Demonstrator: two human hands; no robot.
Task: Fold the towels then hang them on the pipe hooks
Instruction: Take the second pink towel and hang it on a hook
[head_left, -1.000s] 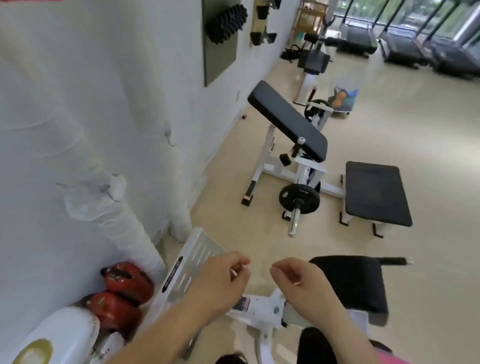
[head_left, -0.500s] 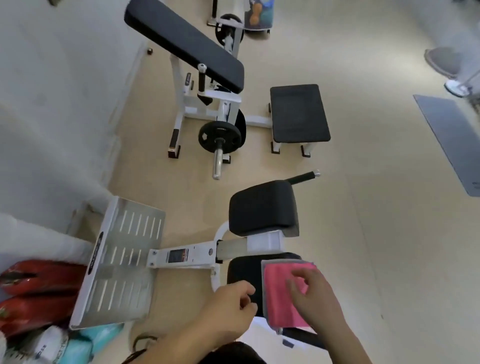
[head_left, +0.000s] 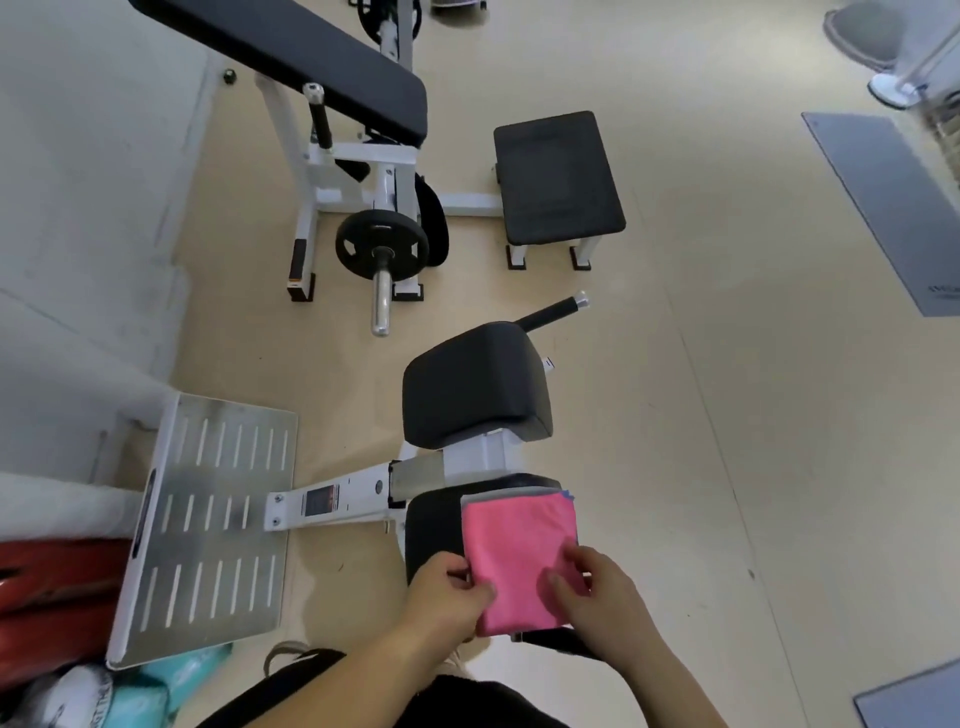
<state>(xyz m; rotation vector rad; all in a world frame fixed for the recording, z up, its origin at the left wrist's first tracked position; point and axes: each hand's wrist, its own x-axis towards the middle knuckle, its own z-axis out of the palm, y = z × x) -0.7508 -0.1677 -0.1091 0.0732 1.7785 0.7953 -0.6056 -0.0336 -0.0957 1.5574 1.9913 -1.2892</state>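
On black seat (head_left: 432, 530) — left hand (head_left: 445, 598), right hand (head_left: 605, 597) hold pink towel (head_left: 519, 540).

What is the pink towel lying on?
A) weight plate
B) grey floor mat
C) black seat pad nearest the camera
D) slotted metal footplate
C: the pink towel lies on the near black seat pad, with the left hand pinching its left edge and the right hand touching its top.
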